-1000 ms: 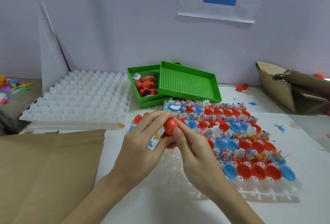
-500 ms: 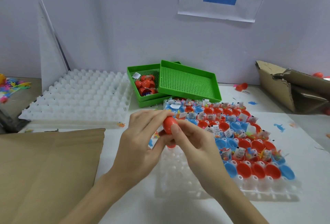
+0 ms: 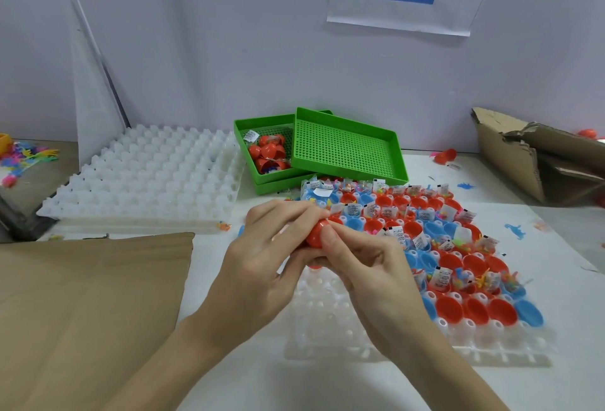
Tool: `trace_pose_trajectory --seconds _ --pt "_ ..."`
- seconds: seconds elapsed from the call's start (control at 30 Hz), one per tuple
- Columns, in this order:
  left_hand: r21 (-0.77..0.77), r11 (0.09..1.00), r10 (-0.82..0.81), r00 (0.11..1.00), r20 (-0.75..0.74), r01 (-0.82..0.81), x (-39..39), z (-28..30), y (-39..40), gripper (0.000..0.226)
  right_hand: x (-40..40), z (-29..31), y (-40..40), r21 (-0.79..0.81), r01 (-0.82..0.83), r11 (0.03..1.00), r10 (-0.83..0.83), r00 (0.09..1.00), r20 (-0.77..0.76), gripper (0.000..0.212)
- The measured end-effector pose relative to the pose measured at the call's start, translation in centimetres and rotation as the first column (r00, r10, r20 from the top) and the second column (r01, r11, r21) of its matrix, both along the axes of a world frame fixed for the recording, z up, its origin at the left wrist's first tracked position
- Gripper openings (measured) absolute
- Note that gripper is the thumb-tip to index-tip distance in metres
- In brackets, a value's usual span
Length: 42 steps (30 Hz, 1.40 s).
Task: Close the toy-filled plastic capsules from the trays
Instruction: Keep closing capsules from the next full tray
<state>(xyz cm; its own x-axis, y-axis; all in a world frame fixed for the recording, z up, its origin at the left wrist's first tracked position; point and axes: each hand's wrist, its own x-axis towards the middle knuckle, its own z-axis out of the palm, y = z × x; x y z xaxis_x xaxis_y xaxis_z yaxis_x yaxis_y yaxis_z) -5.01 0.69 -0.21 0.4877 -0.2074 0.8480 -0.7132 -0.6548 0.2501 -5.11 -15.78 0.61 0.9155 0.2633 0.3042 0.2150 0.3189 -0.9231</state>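
Capsule (image 3: 317, 233), red, sits pinched between our two hands above the counter (image 3: 327, 384). Our left hand (image 3: 262, 266) curls fingers over it; our right hand (image 3: 366, 266) presses a thumb on its front. Just right of that hand we see the clear tray (image 3: 491, 342) of open red and blue halves; beyond our fingertips, the green trays (image 3: 347, 145).

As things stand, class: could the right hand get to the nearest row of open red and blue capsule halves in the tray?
Probably yes. The nearest row lies uncovered just right of the right hand. But that hand and the left hand grip a red capsule, so it must let go first.
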Motion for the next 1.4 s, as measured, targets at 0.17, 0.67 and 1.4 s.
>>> trace_pose_trajectory --seconds 0.17,0.67,1.4 --pt "-0.075 0.997 -0.008 0.992 -0.129 -0.001 0.2 -0.4 0.4 0.04 0.3 0.2 -0.2 -0.122 0.003 0.993 -0.002 1.0 0.011 0.03" --pt "0.098 0.995 0.046 0.991 -0.125 -0.034 0.8 -1.1 0.3 0.043 0.1 -0.5 0.6 -0.336 0.101 0.936 -0.058 0.989 0.136 0.031" --pt "0.027 0.999 -0.035 0.976 -0.213 0.041 0.7 0.1 0.5 0.04 0.5 -0.1 0.1 0.028 -0.096 0.995 0.1 0.953 -0.287 0.043"
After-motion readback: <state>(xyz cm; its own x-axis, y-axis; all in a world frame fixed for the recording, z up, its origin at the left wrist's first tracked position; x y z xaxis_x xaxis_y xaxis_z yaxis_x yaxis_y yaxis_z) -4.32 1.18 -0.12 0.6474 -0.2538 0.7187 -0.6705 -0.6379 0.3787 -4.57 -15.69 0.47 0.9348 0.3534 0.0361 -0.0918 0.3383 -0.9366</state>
